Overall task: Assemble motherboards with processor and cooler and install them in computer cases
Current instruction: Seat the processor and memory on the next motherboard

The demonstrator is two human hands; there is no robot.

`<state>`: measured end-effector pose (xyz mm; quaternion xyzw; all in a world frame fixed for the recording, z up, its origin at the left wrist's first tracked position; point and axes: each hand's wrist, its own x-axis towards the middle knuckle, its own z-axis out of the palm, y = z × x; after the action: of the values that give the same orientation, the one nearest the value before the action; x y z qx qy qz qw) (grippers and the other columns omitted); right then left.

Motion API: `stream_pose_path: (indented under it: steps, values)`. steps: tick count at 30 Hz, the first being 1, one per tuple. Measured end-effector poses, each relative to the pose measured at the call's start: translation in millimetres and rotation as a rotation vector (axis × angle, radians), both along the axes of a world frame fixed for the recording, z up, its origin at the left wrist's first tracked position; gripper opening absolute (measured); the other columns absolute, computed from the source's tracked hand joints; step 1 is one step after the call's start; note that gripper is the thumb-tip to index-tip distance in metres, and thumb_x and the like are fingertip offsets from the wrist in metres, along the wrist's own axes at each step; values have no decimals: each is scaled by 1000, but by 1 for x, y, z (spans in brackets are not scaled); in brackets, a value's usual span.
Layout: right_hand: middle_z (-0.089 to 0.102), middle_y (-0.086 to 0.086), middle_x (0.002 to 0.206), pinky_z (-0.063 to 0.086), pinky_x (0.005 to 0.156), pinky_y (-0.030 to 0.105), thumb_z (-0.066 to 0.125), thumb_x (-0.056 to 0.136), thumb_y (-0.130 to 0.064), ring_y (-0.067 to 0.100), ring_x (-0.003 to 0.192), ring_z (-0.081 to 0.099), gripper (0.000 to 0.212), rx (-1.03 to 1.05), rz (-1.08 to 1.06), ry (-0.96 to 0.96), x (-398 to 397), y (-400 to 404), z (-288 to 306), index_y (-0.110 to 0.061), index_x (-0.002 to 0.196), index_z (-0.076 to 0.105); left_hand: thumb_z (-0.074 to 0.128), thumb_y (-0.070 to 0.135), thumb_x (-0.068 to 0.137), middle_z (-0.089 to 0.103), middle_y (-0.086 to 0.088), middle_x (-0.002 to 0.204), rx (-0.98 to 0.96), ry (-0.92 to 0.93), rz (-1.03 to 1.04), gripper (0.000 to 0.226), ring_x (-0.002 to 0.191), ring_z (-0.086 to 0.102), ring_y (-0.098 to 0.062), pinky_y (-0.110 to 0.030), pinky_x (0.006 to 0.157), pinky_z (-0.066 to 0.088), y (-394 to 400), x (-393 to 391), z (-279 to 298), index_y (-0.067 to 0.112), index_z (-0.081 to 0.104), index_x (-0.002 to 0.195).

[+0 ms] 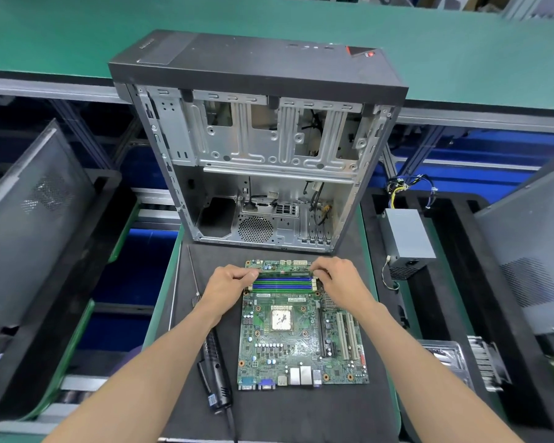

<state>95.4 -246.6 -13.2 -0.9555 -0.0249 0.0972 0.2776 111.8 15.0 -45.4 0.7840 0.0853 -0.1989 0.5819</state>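
Both hands grip the two ends of a green memory stick (pixel 283 269) at the far edge of the motherboard (pixel 301 330): the left hand (pixel 227 282) pinches its left end with curled fingers, the right hand (pixel 331 276) pinches its right end the same way. The stick lies along the row of blue and green memory slots (pixel 282 282), at the slot farthest from the person.

The motherboard is green and lies flat on the dark mat (pixel 301 410) of the desk, its port row toward the person. Near its middle sits the square processor (pixel 281 319), its silver top smeared with grey paste. Two white expansion slots (pixel 347 335) run along its right side.

Just beyond the board's far edge lies the open computer case (pixel 263 174), side panel off and bare metal inside. To the left of the board, an electric screwdriver (pixel 213 362) lies along the mat, close to the left forearm. Off the mat to the right rests a grey power supply (pixel 406 241) with loose cables. The mat is open between the board's near edge and the person.
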Motion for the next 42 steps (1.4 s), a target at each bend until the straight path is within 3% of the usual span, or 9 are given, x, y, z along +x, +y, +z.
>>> stream_pose_path:
  steps: [7, 14, 19, 25, 28, 31, 35, 38, 42]
  values:
    - [66, -11, 95, 52, 90, 36, 57, 99, -7, 12, 92, 59, 17, 31, 1, -12, -1, 1, 0, -14, 101, 73, 67, 30, 96, 68, 11, 115, 20, -5, -5, 15, 110, 59, -5, -23, 93, 40, 1, 0, -2, 28, 79, 104]
    - [70, 0, 103, 48, 93, 31, 61, 99, -8, 16, 97, 61, 17, 49, -66, 16, -1, 6, -2, -10, 103, 77, 72, 31, 92, 68, 12, 115, 3, 32, 27, 14, 115, 59, -8, -28, 102, 42, 0, 3, -3, 32, 80, 103]
    - [67, -18, 81, 44, 83, 25, 72, 93, -21, -4, 82, 59, 12, 250, -273, 97, 2, 14, 2, -15, 84, 80, 78, 32, 86, 71, 14, 115, 17, 99, 75, 11, 117, 55, -6, -25, 100, 36, -2, 8, -2, 35, 81, 97]
    - [73, 1, 94, 46, 90, 31, 81, 86, -18, 17, 107, 63, 10, 376, -488, 238, 10, 20, 8, -15, 78, 78, 81, 19, 81, 74, 8, 105, 35, 172, 90, 7, 111, 61, -13, -31, 105, 42, -1, 19, 4, 23, 80, 87]
    - [72, 8, 110, 47, 98, 34, 84, 83, -20, 22, 117, 60, 11, 377, -535, 287, 12, 20, 12, -10, 86, 79, 82, 14, 80, 74, 5, 92, 63, 210, 99, 8, 93, 61, -13, -24, 83, 47, -2, 25, 10, 18, 79, 87]
    - [68, 15, 119, 47, 100, 37, 87, 80, -27, 24, 110, 59, 31, 360, -606, 349, 15, 18, 15, 0, 90, 74, 83, 13, 78, 73, 5, 82, 86, 235, 111, 9, 79, 61, -10, -20, 65, 42, -4, 27, 14, 15, 79, 86]
    - [68, 22, 118, 54, 96, 44, 89, 76, -33, 33, 102, 67, 43, 290, -648, 395, 17, 20, 19, -5, 85, 59, 87, 18, 73, 74, 5, 76, 77, 262, 122, 15, 75, 60, -13, -24, 66, 46, -2, 28, 17, 15, 80, 86]
    - [69, 20, 115, 55, 95, 46, 89, 76, -34, 35, 107, 68, 43, 281, -645, 412, 17, 21, 20, -4, 89, 60, 92, 29, 66, 76, 5, 76, 102, 258, 111, 19, 72, 60, -12, -24, 63, 47, -2, 29, 17, 17, 82, 77]
    - [69, 21, 116, 55, 95, 46, 89, 76, -33, 36, 108, 68, 43, 296, -652, 428, 19, 20, 21, -3, 91, 62, 96, 30, 61, 77, -3, 86, 154, 283, 113, 29, 78, 63, -15, -26, 67, 49, -4, 33, 19, 15, 81, 81]
